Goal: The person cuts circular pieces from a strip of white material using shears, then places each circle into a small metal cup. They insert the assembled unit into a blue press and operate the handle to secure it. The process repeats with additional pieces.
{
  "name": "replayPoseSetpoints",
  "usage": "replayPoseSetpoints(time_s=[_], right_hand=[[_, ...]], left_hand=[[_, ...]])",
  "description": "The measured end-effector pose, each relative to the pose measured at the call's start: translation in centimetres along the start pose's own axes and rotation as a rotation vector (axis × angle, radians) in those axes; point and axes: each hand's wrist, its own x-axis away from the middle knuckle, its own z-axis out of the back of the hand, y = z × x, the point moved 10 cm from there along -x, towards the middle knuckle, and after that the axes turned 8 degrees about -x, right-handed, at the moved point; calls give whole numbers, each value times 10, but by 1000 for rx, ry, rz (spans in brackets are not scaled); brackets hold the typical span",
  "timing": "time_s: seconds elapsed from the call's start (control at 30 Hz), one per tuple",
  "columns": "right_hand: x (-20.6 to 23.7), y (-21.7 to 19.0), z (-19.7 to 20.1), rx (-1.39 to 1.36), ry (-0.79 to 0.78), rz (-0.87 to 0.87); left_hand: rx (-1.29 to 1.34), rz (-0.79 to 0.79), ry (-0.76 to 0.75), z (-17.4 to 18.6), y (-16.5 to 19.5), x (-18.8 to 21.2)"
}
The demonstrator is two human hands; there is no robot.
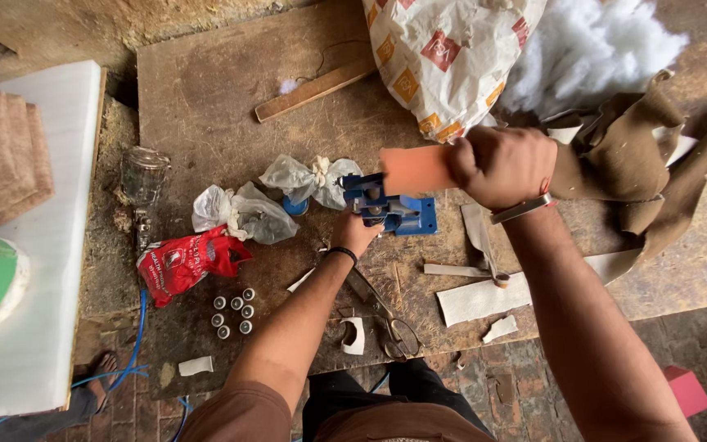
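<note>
Both forearms reach away from the camera. An orange handle [417,169] is clenched in the right hand [505,166]; its long axis runs leftward from that fist to the blue press [392,209], where the left hand [355,232] is closed against the near side.

The right hand [502,166] hides the orange handle's [417,169] end; scissors [394,327] blurred

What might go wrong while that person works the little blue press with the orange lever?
The left hand sits right at the blue press while the right hand grips the orange lever; fingers could get pinched. The scissors lie near the board's edge and might get knocked off.
</note>
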Motion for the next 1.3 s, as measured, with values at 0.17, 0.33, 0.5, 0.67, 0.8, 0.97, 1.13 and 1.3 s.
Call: replayPoseSetpoints(time_s=[0.17, 0.33, 0.5, 0.67, 0.8, 0.97, 1.13, 1.3], right_hand=[[-27, -43, 27, 247, -120, 64], [-26, -78, 65, 22, 134, 239], [21, -88, 102, -176, 589, 464], [91, -84, 10, -588, 330, 142], [155, -93, -160, -727, -389, -388], [164, -95, -250, -460, -494, -293], [144, -87, -299, -284, -615, -342], [117, -102, -294, -185, -492, -210]], left_hand=[[186, -40, 181, 28, 21, 14], [522, 301, 204, 13, -16, 32], [1193, 519, 35, -19, -46, 55], [1671, 553, -205, -14, -57, 104], [1585, 602, -250, 2, -83, 142], [1468, 616, -292, 0, -128, 188], [967, 795, -310, -2, -192, 234], [170, 382, -239, 26, -188, 226]])
